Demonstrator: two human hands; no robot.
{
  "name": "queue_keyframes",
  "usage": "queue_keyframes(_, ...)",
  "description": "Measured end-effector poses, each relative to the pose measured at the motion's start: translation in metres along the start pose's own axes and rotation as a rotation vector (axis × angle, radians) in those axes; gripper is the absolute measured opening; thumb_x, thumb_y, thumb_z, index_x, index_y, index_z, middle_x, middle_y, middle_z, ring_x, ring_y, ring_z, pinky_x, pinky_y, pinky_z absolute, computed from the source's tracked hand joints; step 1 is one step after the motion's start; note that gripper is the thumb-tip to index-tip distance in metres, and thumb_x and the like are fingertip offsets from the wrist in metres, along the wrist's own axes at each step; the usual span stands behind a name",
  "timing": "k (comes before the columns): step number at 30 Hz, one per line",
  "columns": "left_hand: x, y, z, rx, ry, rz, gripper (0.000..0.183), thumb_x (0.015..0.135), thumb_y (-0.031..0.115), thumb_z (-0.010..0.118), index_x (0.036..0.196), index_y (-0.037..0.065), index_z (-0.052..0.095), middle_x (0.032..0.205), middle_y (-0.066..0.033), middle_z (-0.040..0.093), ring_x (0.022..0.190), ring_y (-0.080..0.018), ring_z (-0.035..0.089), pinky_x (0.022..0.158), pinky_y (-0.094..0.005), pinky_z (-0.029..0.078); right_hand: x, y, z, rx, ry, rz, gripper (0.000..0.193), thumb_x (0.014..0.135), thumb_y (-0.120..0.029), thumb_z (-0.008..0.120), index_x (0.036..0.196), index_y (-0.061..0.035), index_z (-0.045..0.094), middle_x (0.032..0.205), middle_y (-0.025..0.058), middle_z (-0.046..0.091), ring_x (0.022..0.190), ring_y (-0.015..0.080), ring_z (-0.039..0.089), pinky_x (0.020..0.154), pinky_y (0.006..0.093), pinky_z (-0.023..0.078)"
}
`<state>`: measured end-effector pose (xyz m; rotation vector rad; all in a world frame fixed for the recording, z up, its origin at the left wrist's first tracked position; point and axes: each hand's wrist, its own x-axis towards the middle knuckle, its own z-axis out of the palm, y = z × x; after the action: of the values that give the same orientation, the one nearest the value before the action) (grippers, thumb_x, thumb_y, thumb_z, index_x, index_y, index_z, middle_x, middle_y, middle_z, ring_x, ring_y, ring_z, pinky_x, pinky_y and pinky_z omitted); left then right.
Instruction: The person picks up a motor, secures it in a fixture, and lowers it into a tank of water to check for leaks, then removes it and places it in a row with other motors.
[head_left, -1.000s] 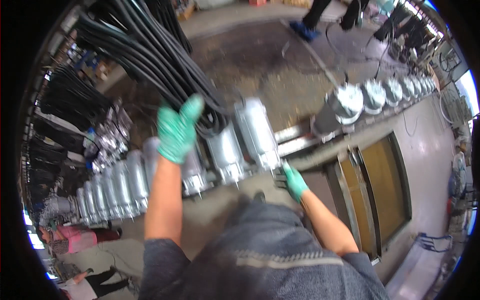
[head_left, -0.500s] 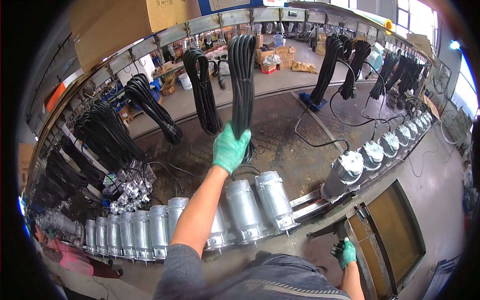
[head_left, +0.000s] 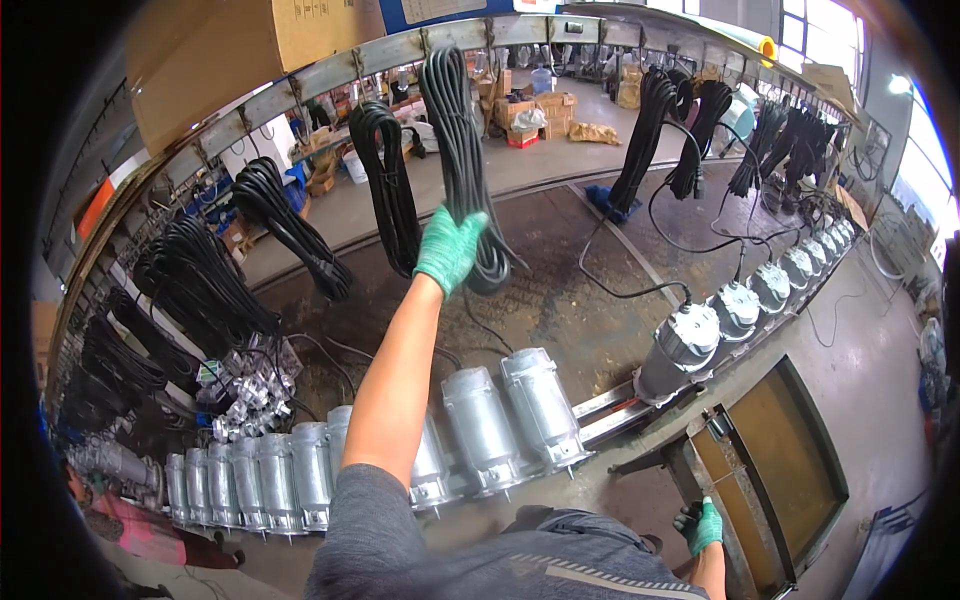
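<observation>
My left hand (head_left: 452, 248), in a green glove, is closed round the lower part of a coiled black cable (head_left: 455, 130). The coil hangs lengthwise, its top loop up at the metal rail (head_left: 460, 38); whether a hook bears it I cannot tell. Another coiled black cable (head_left: 383, 185) hangs just left of it. Below my left forearm stands a row of silver motor housings (head_left: 483, 430). My right hand (head_left: 700, 523), gloved in green with a dark palm, is low at the right beside a metal frame (head_left: 735, 500). Its fingers are loosely bent, with nothing seen in them.
More black cable coils (head_left: 205, 280) hang along the rail at left and right. Capped motors (head_left: 685, 345) with cables attached line the right edge of the dark worktable (head_left: 560, 310). Small silver castings (head_left: 255, 400) are piled at left. A cardboard box (head_left: 320, 35) sits above the rail.
My left hand has moved up and slightly left with the cable coil, whose top is now higher against the rail. My right hand has shifted slightly down and right. The view has shifted a little.
</observation>
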<state>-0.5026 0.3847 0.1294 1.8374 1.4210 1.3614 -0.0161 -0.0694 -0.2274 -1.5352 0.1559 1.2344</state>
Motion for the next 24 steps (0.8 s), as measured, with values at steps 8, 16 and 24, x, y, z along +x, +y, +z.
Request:
queue_keyframes(8,0.011,0.000,-0.016,0.769,0.113,-0.208,0.064,0.096,0.045,0.061,0.140,0.000,0.052,0.122,-0.0264,0.069,0.112,-0.0400,0.068,0.095,-0.0485,0.054,0.002,-0.016,0.000,-0.012,-0.079,-0.002,0.036,0.104,-0.048,0.053,0.105,-0.0118,0.058,0.086,0.0111,0.063,0.068,0.0303,0.061,0.065,0.0483,0.056)
queue_keyframes(16,-0.005,0.024,-0.015,0.903,0.071,-0.332,0.056,0.098,0.043,0.056,0.137,0.002,0.050,0.114,-0.0242,0.072,0.104,-0.0408,0.071,0.092,-0.0518,0.055,0.003,-0.035,-0.010,-0.149,-0.082,-0.012,0.033,0.105,-0.044,0.055,0.102,-0.0118,0.059,0.083,0.0109,0.064,0.067,0.0303,0.063,0.062,0.0476,0.056)
queue_keyframes(24,0.008,-0.035,0.031,0.726,0.131,-0.317,0.087,0.098,0.061,0.049,0.158,0.001,0.029,0.138,-0.0301,0.059,0.124,-0.0446,0.061,0.105,-0.0525,0.048,-0.004,-0.048,-0.055,-0.225,-0.162,-0.208,0.028,0.105,-0.035,0.057,0.107,-0.0073,0.061,0.087,0.0102,0.065,0.065,0.0262,0.066,0.060,0.0434,0.059)
